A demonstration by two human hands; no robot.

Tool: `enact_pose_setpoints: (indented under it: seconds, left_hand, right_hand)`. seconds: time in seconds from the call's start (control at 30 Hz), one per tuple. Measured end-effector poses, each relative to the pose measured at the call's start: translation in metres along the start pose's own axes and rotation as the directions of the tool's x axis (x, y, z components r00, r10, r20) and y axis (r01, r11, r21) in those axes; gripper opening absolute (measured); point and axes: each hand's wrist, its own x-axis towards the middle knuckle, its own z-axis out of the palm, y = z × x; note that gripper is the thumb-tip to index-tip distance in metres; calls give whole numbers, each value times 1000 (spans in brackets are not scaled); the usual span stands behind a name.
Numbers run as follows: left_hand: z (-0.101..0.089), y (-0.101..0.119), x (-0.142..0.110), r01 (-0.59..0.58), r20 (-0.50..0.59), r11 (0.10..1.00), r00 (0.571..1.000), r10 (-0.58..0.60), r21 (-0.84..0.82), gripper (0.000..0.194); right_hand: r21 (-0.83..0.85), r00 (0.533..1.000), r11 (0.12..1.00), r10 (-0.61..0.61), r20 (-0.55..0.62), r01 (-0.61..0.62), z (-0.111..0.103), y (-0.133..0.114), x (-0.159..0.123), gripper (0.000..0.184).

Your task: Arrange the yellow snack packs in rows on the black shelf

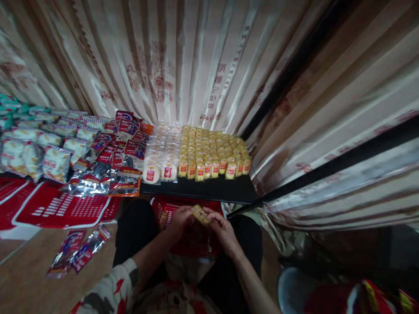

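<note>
Between my two hands, above my lap, is a small yellow wrapped snack. My left hand pinches its left end, and my right hand grips its right end. Below them a red plastic basket stands between my knees; its contents are mostly in shadow. Ahead, rows of similar yellow wrapped snacks with red labels stand on a black table. Left of these are rows of round, pale wrapped crackers in clear film.
Red and silver packets lie piled farther left, beside white puffy bags. Red baskets stand below them. Two packets lie on the floor. Curtains and black poles border the table. A pale tub is at lower right.
</note>
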Motion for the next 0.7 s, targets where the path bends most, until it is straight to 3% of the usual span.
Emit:
enact_pose_setpoints:
  seconds: [0.2,0.37,0.5,0.63,0.7]
  left_hand:
    - [6,18,-8,-63,-76,992,995,72,110,29]
    - [13,28,-10,-147,-35,956,986,161,256,36]
    - [19,32,-11,-239,19,898,968,250,370,42]
    - [25,34,-9,-274,71,866,960,269,419,42]
    - [29,35,-8,-280,80,861,959,273,425,41]
  right_hand:
    - [76,995,997,-23,93,16,2,-1,-6,35]
    - [129,998,990,-52,-33,56,6,5,-5,44]
    - [217,996,976,32,-80,-14,4,2,-3,45]
    - [375,981,926,112,-158,-45,0,-5,2,42]
    - [378,977,925,111,-181,-35,-2,-5,5,38]
